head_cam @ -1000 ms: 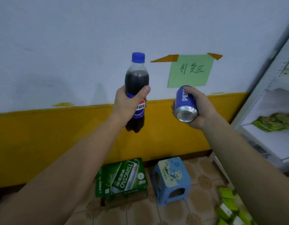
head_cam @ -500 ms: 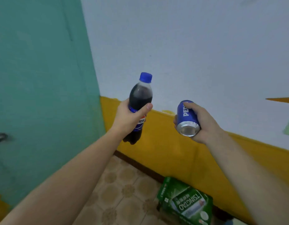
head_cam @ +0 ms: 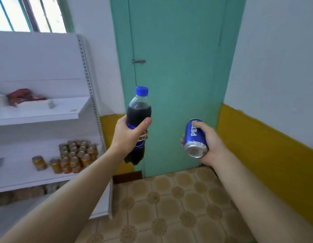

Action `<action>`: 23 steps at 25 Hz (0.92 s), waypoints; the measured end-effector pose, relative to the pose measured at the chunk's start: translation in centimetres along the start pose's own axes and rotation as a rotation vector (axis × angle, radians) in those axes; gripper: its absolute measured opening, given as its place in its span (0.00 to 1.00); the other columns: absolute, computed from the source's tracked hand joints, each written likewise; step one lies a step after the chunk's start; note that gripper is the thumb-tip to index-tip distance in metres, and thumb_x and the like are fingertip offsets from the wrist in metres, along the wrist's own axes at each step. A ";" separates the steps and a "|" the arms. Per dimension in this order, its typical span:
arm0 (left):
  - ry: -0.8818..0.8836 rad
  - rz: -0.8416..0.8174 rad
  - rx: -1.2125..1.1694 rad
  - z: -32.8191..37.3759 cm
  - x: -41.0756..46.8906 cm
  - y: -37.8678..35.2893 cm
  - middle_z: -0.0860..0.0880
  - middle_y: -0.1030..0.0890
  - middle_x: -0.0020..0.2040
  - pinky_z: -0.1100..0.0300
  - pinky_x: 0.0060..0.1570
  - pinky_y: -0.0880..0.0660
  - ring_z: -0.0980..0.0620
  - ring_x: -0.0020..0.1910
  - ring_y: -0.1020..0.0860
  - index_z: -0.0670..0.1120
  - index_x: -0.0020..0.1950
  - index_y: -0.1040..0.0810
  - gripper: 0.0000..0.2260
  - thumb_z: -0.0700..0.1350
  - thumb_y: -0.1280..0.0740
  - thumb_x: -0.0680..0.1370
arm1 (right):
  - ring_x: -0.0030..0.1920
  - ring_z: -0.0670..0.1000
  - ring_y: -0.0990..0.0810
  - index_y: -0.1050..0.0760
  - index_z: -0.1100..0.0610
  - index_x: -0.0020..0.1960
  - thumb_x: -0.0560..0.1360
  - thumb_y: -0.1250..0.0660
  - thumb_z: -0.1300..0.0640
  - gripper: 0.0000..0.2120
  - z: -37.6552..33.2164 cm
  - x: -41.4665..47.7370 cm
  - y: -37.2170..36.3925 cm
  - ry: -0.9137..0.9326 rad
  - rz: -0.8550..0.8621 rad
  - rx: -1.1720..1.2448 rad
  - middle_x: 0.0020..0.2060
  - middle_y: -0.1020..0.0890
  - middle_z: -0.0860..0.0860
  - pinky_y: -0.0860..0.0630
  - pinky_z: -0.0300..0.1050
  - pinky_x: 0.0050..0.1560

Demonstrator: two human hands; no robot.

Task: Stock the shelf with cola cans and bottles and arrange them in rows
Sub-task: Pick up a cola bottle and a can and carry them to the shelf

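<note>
Left hand grips an upright cola bottle; right hand grips a blue cola can, tilted base-out, both held mid-air before a teal door. No cola visible on the white shelf at left, which carries stacked orange-lidded jars; stocking looks barely begun. Patterned tile floor, yellow-and-white walls.

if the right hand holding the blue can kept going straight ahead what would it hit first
Probably the teal door; nothing shows between it and the right hand gripping the blue cola can, though depth is unclear.
</note>
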State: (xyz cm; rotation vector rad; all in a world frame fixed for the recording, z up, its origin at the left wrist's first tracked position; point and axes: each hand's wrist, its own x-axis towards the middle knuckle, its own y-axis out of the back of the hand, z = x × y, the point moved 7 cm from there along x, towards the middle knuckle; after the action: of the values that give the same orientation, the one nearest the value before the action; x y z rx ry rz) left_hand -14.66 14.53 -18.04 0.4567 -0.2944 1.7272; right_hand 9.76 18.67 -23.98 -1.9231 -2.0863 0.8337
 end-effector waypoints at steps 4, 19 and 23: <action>0.025 0.110 -0.032 -1.4 2.0 5.2 0.42 0.17 0.38 0.53 0.38 0.20 0.45 0.34 0.17 0.43 0.49 0.22 0.22 0.59 0.23 0.70 | 0.35 0.59 0.18 0.27 0.58 0.60 0.72 0.27 0.52 0.20 2.9 2.2 -5.4 -0.071 -0.096 -0.048 0.43 0.21 0.59 0.21 0.51 0.42; 0.010 0.578 0.306 -3.5 5.7 23.1 0.45 0.16 0.37 0.52 0.41 0.18 0.46 0.36 0.16 0.46 0.46 0.21 0.22 0.63 0.26 0.66 | 0.35 0.59 0.19 0.25 0.60 0.59 0.72 0.27 0.53 0.19 10.3 16.0 -29.0 -0.269 -0.588 -0.228 0.40 0.20 0.59 0.20 0.49 0.36; 0.041 0.929 0.485 0.5 -3.1 32.2 0.44 0.16 0.37 0.45 0.42 0.17 0.43 0.36 0.16 0.45 0.47 0.20 0.22 0.62 0.25 0.66 | 0.30 0.56 0.19 0.27 0.59 0.57 0.74 0.29 0.53 0.15 18.1 12.2 -40.3 -0.470 -0.895 -0.249 0.33 0.19 0.57 0.20 0.47 0.33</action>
State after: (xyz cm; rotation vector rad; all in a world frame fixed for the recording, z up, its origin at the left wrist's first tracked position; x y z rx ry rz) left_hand -45.60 5.04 -17.29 0.6956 -0.0370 2.7368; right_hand -35.55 25.21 -21.07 -0.6719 -3.0214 0.8554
